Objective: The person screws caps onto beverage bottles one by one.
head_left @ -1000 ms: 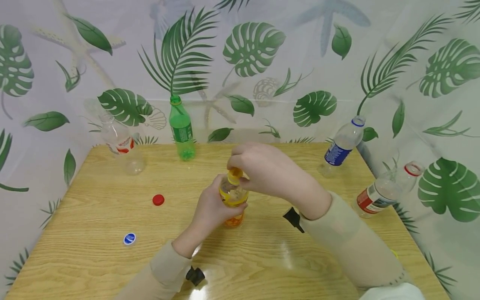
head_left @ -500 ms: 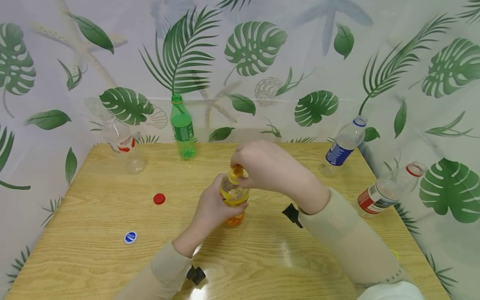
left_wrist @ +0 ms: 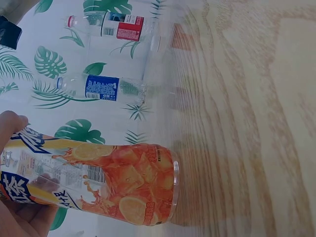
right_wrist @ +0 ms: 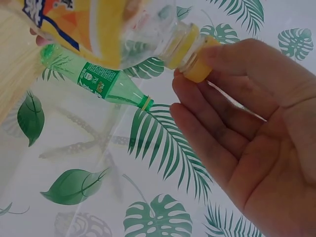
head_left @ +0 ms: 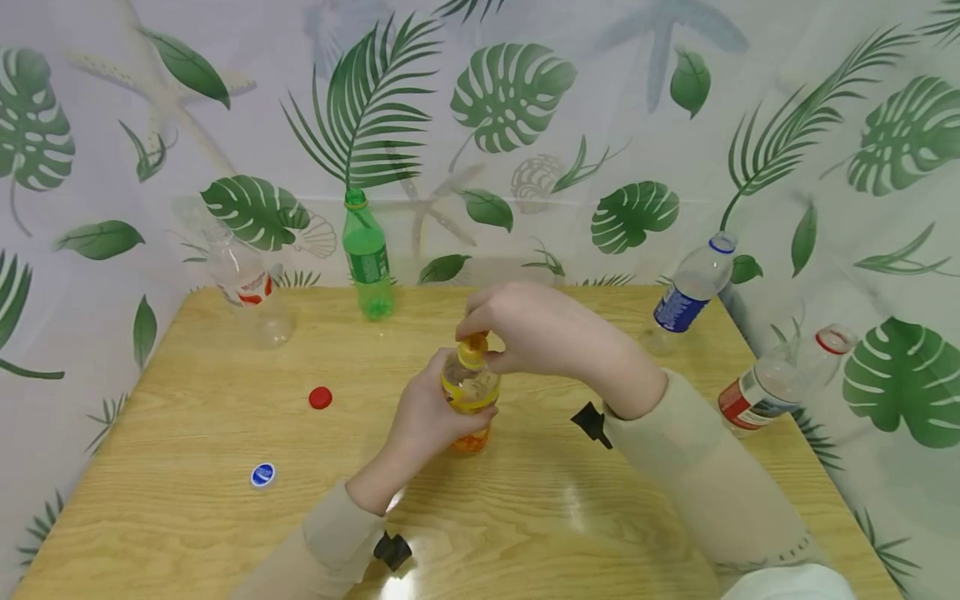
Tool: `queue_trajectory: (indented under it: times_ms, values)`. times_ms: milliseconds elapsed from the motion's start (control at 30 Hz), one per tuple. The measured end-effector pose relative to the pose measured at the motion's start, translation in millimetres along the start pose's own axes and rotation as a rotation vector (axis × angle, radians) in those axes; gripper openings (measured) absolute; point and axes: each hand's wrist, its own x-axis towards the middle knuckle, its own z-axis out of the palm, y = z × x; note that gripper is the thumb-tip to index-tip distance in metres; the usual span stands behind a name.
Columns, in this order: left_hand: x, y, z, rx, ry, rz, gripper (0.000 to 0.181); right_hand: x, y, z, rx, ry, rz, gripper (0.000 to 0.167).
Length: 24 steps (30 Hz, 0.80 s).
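- gripping the yellow-labelled bottle [head_left: 471, 402]: left hand [head_left: 429, 410], clamped round it
- pinching its yellow cap [right_wrist: 200, 63]: right hand [head_left: 528, 329]
- beneath, a wood-grain table [head_left: 172, 525]; behind, a leaf-printed sheet [head_left: 555, 242]

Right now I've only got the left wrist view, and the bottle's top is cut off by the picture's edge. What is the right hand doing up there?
Observer: The right wrist view shows the right hand pinching a yellow cap at the top of the held bottle.
Operator: Any loose caps about?
Observer: Yes, a red cap and a blue-and-white cap lie on the table.
Operator: Which bottles does my view lack?
Observer: A green bottle and a clear bottle, both standing toward the far left.
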Motion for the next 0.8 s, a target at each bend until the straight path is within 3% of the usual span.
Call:
queue_trajectory:
  times_ms: [133, 433, 567, 700, 800]
  values:
    - [1.4, -0.1, -0.2, 0.003, 0.007, 0.004, 0.065, 1.7, -2, 0, 0.0, 0.0, 0.09, 0.009]
    - [0.7, -1.1, 0.4, 0.033, 0.002, 0.015, 0.062, 6.6, -15, 4, -0.107, 0.021, 0.217, 0.052]
    - [1.4, -1.4, 0.3, 0.055, 0.0, 0.047, 0.061, 8.6, -24, 5, -0.168, 0.033, 0.274, 0.062]
    - [2.1, -1.3, -0.2, 0.051, 0.0, 0.056, 0.06, 9.2, -28, 7, -0.168, 0.022, 0.305, 0.062]
    - [1.7, -0.9, -0.6, 0.04, 0.0, 0.045, 0.06, 6.7, -27, 6, -0.129, -0.001, 0.294, 0.049]
